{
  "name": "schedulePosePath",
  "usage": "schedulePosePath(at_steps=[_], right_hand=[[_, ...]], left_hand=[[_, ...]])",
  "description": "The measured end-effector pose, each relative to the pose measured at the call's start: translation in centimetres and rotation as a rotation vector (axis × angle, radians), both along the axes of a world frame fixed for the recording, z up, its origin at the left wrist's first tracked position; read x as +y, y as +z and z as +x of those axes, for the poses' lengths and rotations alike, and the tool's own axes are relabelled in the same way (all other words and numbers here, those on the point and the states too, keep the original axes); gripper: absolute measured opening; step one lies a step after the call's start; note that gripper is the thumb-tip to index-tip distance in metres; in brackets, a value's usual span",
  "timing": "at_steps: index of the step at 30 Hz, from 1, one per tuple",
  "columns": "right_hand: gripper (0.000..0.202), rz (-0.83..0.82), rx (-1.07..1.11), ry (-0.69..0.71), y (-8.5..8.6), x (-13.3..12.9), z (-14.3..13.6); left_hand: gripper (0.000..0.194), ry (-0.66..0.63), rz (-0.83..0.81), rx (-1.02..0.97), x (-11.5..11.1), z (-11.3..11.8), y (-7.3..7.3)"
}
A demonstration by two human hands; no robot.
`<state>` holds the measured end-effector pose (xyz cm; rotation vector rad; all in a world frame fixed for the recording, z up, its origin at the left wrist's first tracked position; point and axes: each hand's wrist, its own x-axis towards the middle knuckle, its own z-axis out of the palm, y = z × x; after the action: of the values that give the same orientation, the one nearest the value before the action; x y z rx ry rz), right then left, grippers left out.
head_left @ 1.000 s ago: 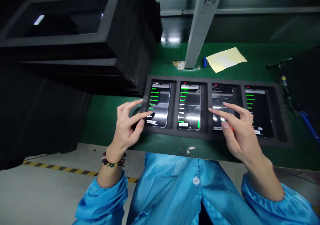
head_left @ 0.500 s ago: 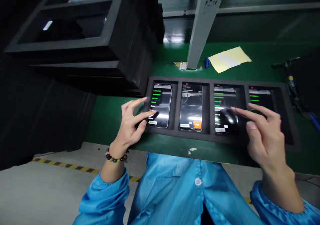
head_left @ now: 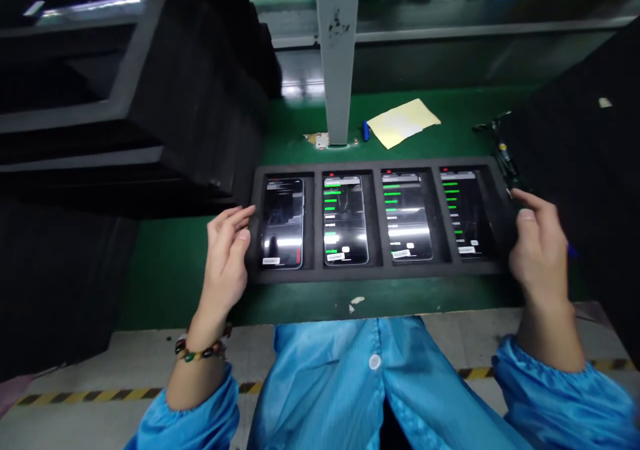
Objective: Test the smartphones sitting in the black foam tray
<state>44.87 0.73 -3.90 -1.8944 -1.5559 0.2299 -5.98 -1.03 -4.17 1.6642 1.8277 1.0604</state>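
Observation:
A black foam tray (head_left: 345, 273) lies on the green bench, with several phones in a row, each in its own slot. The leftmost phone (head_left: 283, 223) has a mostly dark screen with a small red patch low down. Lists with green lines show on the second phone (head_left: 346, 220), the third phone (head_left: 407, 217) and the rightmost phone (head_left: 463, 213). My left hand (head_left: 226, 257) is at the tray's left edge, fingers stretched out and nothing in them. At the right edge is my right hand (head_left: 540, 247), its index finger extended, also holding nothing. Whether either touches the tray is unclear.
Stacked black foam trays (head_left: 200, 90) rise on the left. A grey post (head_left: 339, 70) stands behind the tray, near a blue cap-like piece (head_left: 366, 131) and yellow paper (head_left: 404, 123). Cables (head_left: 504, 150) and a large black object (head_left: 585, 130) are at the right.
Both hands have left the phone screens for the tray's ends. The leftmost screen went from a list to mostly dark; the second lost its orange button and shows a list. My view shifted.

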Motion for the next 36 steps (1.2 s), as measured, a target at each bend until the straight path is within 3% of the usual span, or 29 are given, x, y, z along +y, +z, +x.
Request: schedulePosePath(at_steps=[8,16,25,31,36], right_hand=[[0.044,0.143,0.039,0.032,-1.1,0.3,-0.5],[0.036,0.293,-0.002,0.337,-1.7,-2.8,-0.3],[0.039,0.288,-0.063,0.345,-2.6,-5.0,-0.6],[0.041,0.249,-0.135,0.347,-1.6,-5.1,-2.4],[0.046,0.181,-0.170,0.572,-0.6,-4.8,-5.5]], left_hand=[[0.043,0.043,0.071,0.047,0.5,1.3,-0.9],[0.041,-0.058,0.195,0.198,0.2,2.1,0.2],[0.039,-0.025,0.185,0.155,-0.1,2.1,0.1],[0.038,0.002,0.171,0.155,-0.3,2.4,0.4],[0.040,0.029,0.089,-0.101,-0.4,1.9,-0.5]])
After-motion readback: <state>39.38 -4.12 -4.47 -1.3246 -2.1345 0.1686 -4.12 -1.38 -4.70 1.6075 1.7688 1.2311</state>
